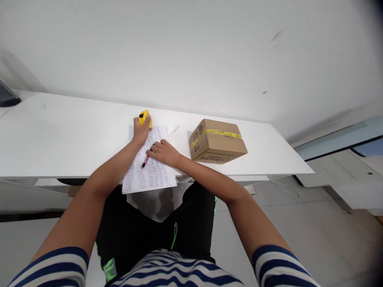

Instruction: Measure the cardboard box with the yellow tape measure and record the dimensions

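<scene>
My left hand (pixel 140 130) is closed around a small yellow object with a black part (pixel 145 117) at the far end of a printed sheet of paper (pixel 149 171). My right hand (pixel 163 152) rests on the same sheet, fingers pinched on a red and black pen (pixel 145 161) whose tip points toward me. The sheet lies on the white table (pixel 60 135) and hangs over its front edge.
A taped brown cardboard box (pixel 217 141) sits on the table just right of my right hand. A small thin object (pixel 175 129) lies beyond the paper. A white wall rises right behind the table. A dark object (pixel 7 97) shows at the far left.
</scene>
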Action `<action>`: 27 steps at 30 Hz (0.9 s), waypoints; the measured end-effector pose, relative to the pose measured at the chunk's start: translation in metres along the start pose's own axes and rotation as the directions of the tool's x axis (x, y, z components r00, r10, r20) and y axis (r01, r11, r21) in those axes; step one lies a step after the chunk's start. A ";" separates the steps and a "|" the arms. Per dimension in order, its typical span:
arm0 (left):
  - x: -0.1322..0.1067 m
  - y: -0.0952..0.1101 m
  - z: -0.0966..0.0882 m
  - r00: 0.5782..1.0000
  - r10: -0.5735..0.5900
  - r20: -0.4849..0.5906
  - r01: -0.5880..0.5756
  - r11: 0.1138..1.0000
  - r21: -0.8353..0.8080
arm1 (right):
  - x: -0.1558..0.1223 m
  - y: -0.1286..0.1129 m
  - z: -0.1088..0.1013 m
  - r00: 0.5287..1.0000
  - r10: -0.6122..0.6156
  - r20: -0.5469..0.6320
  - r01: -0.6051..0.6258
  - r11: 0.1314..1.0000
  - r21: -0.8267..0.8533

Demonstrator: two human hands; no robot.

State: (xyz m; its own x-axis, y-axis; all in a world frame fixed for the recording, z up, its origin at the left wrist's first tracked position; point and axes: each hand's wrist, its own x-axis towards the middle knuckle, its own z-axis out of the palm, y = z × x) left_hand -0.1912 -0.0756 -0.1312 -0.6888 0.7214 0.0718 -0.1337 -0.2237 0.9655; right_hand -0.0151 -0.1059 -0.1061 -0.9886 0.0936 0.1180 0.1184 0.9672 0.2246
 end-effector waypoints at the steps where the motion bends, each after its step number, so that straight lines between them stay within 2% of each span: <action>1: -0.002 0.000 0.002 1.000 -0.003 0.021 0.003 1.000 0.010 | -0.006 0.000 0.001 0.999 -0.013 -0.035 0.014 0.999 0.036; 3: -0.008 0.000 0.006 0.997 -0.023 0.068 0.022 1.000 0.013 | -0.026 0.000 0.004 0.986 0.070 -0.154 -0.044 0.985 0.166; 4: -0.012 0.000 0.009 0.995 -0.035 0.094 0.034 0.999 0.012 | -0.038 -0.001 0.005 0.958 0.180 -0.225 -0.117 0.957 0.267; 5: -0.015 0.000 0.011 0.992 -0.044 0.121 0.042 0.999 0.017 | -0.050 -0.004 0.006 0.903 0.326 -0.279 -0.203 0.897 0.392; 6: -0.018 0.000 0.013 0.988 -0.048 0.146 0.043 0.999 0.033 | -0.060 -0.007 0.008 0.826 0.478 -0.297 -0.275 0.803 0.528; 8: -0.022 -0.001 0.015 0.982 -0.039 0.186 0.023 0.996 0.090 | -0.072 -0.014 0.013 0.671 0.708 -0.219 -0.330 0.550 0.767; 9: -0.023 -0.002 0.016 0.979 -0.028 0.202 0.002 0.992 0.126 | -0.074 -0.016 0.015 0.620 0.771 -0.149 -0.313 0.417 0.853; 10: -0.025 -0.002 0.016 0.976 -0.013 0.218 -0.024 0.986 0.163 | -0.073 -0.018 0.017 0.589 0.804 -0.077 -0.275 0.290 0.917; 12: -0.027 -0.003 0.015 0.967 0.026 0.254 -0.088 0.968 0.236 | -0.067 -0.018 0.019 0.571 0.820 0.045 -0.189 0.078 0.979; 14: -0.030 -0.002 0.013 0.951 0.049 0.304 -0.145 0.943 0.301 | -0.061 -0.017 0.019 0.577 0.807 0.125 -0.160 -0.039 0.986; 16: -0.033 0.000 0.011 0.930 0.050 0.365 -0.181 0.925 0.334 | -0.059 -0.015 0.017 0.603 0.786 0.136 -0.190 -0.023 0.981; 19: -0.038 0.002 0.010 0.875 0.038 0.482 -0.232 0.907 0.350 | -0.060 -0.015 0.014 0.639 0.763 0.096 -0.229 0.070 0.971; 23: -0.043 0.003 0.013 0.793 0.091 0.602 -0.410 0.811 0.417 | -0.059 -0.019 0.012 0.611 0.787 0.089 -0.320 0.143 0.936; 27: -0.047 0.001 0.017 0.751 0.138 0.646 -0.547 0.678 0.491 | -0.057 -0.022 0.010 0.574 0.815 0.076 -0.400 0.198 0.895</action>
State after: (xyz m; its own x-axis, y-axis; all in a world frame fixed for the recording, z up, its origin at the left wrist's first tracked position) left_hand -0.1465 -0.0984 -0.1294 -0.0755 0.9341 0.3489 0.6357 -0.2244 0.7386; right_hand 0.0381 -0.1298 -0.1275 -0.4784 0.8601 0.1773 0.3355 0.3655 -0.8682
